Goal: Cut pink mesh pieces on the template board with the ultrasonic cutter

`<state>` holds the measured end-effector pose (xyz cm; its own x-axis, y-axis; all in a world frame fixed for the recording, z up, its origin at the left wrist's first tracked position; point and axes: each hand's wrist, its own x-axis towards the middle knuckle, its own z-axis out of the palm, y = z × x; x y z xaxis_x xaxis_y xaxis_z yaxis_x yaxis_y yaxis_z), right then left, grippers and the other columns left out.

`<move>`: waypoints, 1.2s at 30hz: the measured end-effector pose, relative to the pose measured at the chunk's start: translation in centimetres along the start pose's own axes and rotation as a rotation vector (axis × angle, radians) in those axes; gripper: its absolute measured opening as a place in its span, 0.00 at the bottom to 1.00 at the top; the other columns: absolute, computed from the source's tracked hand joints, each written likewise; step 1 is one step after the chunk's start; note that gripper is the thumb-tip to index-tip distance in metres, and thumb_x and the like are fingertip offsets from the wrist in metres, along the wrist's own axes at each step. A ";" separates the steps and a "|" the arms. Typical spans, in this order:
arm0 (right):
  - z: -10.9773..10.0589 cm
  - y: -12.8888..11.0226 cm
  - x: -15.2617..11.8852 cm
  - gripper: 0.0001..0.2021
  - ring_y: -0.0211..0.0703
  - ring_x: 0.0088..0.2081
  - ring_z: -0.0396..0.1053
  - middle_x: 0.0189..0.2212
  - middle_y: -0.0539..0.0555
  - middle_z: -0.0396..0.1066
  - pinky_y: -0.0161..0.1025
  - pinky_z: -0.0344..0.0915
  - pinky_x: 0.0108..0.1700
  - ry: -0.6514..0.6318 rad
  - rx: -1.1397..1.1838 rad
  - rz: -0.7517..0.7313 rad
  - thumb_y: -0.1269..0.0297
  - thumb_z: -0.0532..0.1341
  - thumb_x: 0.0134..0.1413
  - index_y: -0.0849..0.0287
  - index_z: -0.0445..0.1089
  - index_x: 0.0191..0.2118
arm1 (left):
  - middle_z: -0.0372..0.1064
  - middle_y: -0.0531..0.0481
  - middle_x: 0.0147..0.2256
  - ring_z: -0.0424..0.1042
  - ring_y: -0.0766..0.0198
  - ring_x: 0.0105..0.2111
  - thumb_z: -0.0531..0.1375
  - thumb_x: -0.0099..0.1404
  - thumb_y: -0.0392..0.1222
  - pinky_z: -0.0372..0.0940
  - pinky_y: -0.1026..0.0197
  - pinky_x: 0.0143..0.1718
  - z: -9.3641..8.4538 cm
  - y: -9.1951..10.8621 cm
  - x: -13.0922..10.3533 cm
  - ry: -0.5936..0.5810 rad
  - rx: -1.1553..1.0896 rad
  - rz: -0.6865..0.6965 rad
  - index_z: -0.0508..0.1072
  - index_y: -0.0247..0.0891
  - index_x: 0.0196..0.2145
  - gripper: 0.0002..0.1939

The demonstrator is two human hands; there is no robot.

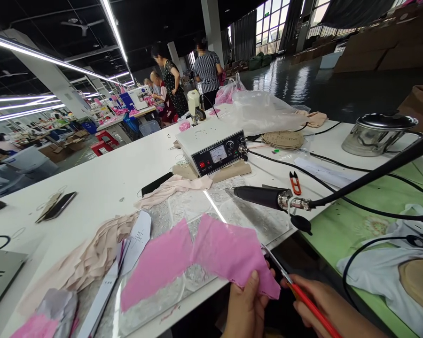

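My left hand (pixel 245 303) is closed on the near right end of a pink fabric piece (pixel 229 249), thumb on top, lifting that end off the table edge. My right hand (pixel 320 300) grips red-handled scissors (pixel 305 298). Their silver blade points away to the left and meets the fabric's right edge; the lower part is hidden by fingers and shadow. Another pink fabric piece (pixel 158 263) lies flat to the left, on a clear, patterned sheet. Above the held piece rests a black handheld tool (pixel 259 195) with a metal connector and cable.
A control box (pixel 218 152) with a dial stands at the back. Orange thread snips (pixel 295 183) and a glass pot (pixel 377 134) are to the right. Beige fabric (pixel 88 253), paper patterns (pixel 137 239) and a phone (pixel 59 205) lie left. Several people work beyond the table (pixel 105 188).
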<state>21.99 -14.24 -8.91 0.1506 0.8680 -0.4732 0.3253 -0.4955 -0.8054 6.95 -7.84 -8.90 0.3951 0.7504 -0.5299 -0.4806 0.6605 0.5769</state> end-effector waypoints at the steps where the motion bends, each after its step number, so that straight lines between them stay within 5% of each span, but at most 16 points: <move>1: 0.0 -0.1 -0.1 0.06 0.35 0.17 0.58 0.17 0.48 0.63 0.30 0.52 0.19 0.021 -0.019 -0.033 0.61 0.55 0.51 0.56 0.65 0.29 | 0.75 0.38 0.45 0.74 0.48 0.46 0.73 0.48 0.49 0.68 0.53 0.48 0.1 0.0 0.0 -0.002 -0.006 0.003 0.79 0.34 0.41 0.23; 6: 0.0 -0.5 -0.2 0.03 0.35 0.18 0.58 0.18 0.47 0.65 0.30 0.53 0.21 -0.028 -0.011 -0.046 0.64 0.55 0.50 0.55 0.64 0.29 | 0.77 0.39 0.43 0.75 0.48 0.45 0.73 0.47 0.48 0.67 0.52 0.49 0.4 0.1 -0.1 0.004 -0.022 0.018 0.80 0.35 0.38 0.21; 15: 0.3 -0.8 -0.8 0.06 0.30 0.13 0.52 0.18 0.45 0.60 0.29 0.43 0.14 -0.181 0.117 0.238 0.62 0.51 0.49 0.55 0.60 0.33 | 0.77 0.40 0.38 0.74 0.49 0.44 0.71 0.50 0.49 0.66 0.51 0.48 0.8 0.5 -0.3 -0.052 -0.001 0.040 0.79 0.34 0.38 0.20; 28: 2.0 -0.8 -0.2 0.03 0.32 0.17 0.52 0.18 0.44 0.54 0.31 0.48 0.19 -0.048 0.036 0.022 0.64 0.51 0.49 0.55 0.58 0.29 | 0.77 0.40 0.40 0.75 0.49 0.44 0.73 0.48 0.47 0.67 0.52 0.48 0.8 0.2 -0.2 -0.015 -0.051 0.046 0.79 0.35 0.37 0.20; 36: 2.0 -0.3 0.2 0.04 0.38 0.22 0.61 0.19 0.47 0.64 0.34 0.54 0.27 0.035 -0.103 -0.110 0.67 0.53 0.50 0.56 0.63 0.34 | 0.78 0.40 0.40 0.76 0.52 0.42 0.73 0.50 0.46 0.66 0.52 0.51 0.8 0.5 -0.3 -0.049 -0.073 0.046 0.80 0.35 0.36 0.17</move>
<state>20.08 -13.97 -9.46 0.1404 0.9182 -0.3704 0.4352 -0.3933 -0.8099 7.24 -7.75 -7.95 0.4085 0.7812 -0.4721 -0.5537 0.6233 0.5522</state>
